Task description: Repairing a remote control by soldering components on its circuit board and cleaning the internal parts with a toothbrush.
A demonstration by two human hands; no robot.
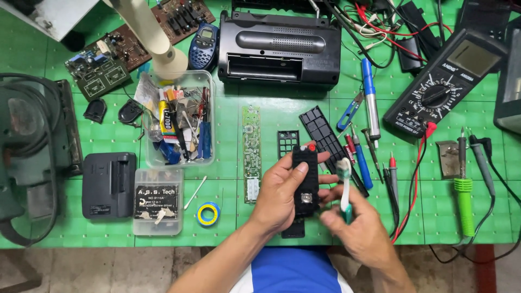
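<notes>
**Remote-control shell held up for brushing over a crowded green surface**

The left hand (279, 192) grips a black remote-control front shell (305, 179) upright above the near edge of the surface (271, 108), thumb across its face and fingers (324, 178) wrapped behind it. Held this way the inner side faces the camera, showing rows of key holes, a red button at the top and a small metal part lower down. The right hand (355, 228) holds a toothbrush (345, 187) with white bristles and a teal grip, its fingers closed around the handle near the bottom, so the bristle head stands just beside the shell's right edge, touching or very nearly so; I cannot tell which.

The shell's other pieces lie flat just behind the hands, seemingly set out within reach: one long green circuit board (251, 152), one small black key frame (287, 142) and one long black panel (328, 138).

Counted around them:
- one black radio (279, 49) at the back, its compartment open
- one multimeter (442, 87) with one red probe (392, 173) near the right hand; the black probe beside it is harder to make out
- one blue-handled soldering iron (370, 100)
- one green-handled screwdriver (464, 198)
- one clear tub of small parts (182, 122)
- one boxed screwdriver set (157, 202)
- one roll of blue and yellow tape (208, 214)
- two brown circuit boards (135, 38) at the far left
- one black charger-like block (108, 184)
</notes>
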